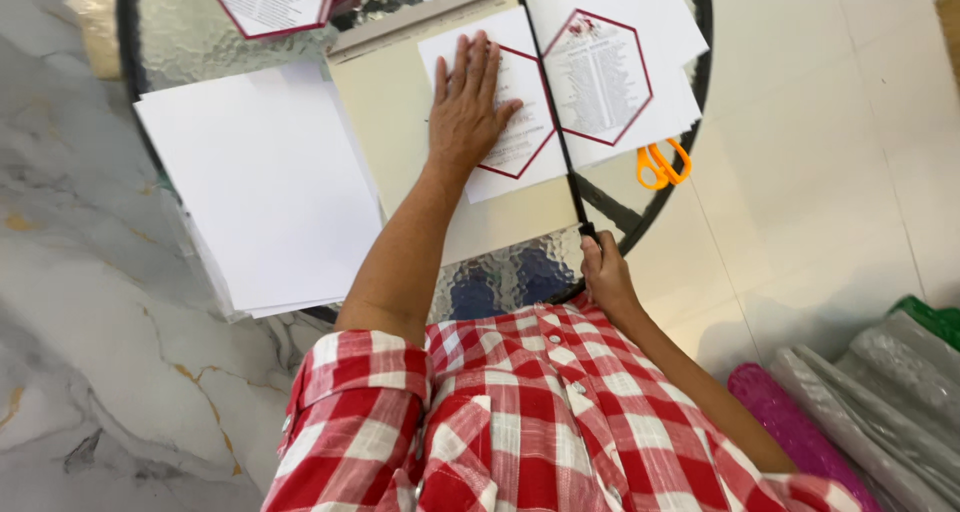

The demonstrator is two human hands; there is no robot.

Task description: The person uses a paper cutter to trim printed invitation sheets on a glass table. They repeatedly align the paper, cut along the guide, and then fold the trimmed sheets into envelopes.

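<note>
Mid-cut on a paper trimmer (400, 122).
Left hand (468, 97) flat, fingers spread, pinning sheet (520, 162); right hand (603, 272) fisted round blade handle (588, 232). Next: steady push down, sheet held square.

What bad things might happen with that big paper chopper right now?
The left hand lies flat on the printed sheet right beside the cutter arm, so fingertips might get nicked. The right hand holds the arm's handle; a crooked pull could slice into the red hexagon. The orange scissors near the table's rim could slip off.
</note>
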